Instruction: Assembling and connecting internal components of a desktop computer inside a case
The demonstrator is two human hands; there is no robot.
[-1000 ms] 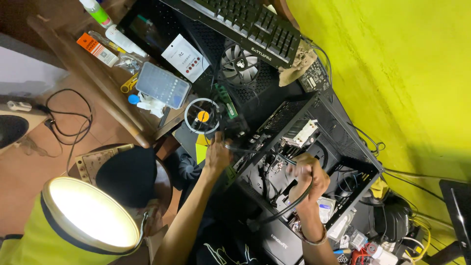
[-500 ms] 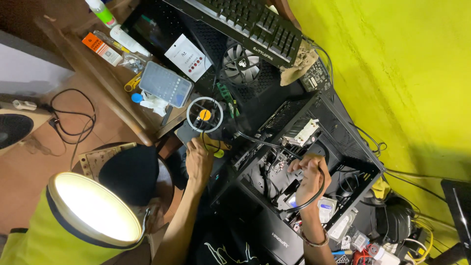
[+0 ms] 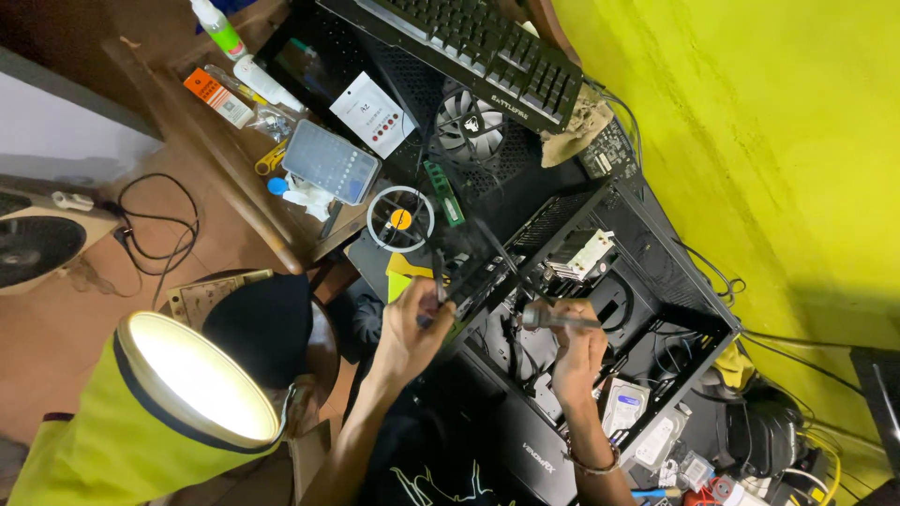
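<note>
While the open black computer case lies on its side, the left hand pinches a thin black cable at its edge and the right hand grips a slim screwdriver inside; the cable looks limp and light, best held near its plug

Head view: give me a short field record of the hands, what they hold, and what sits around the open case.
left hand: at the case's front edge, fingers closed on a dark cable
right hand: inside the case, gripping a screwdriver with a grey handle
computer case: black, side open, lying on the desk
keyboard: black, resting above the case
case fan: under the keyboard's edge
lamp: lit, yellow shade, lower left
</note>
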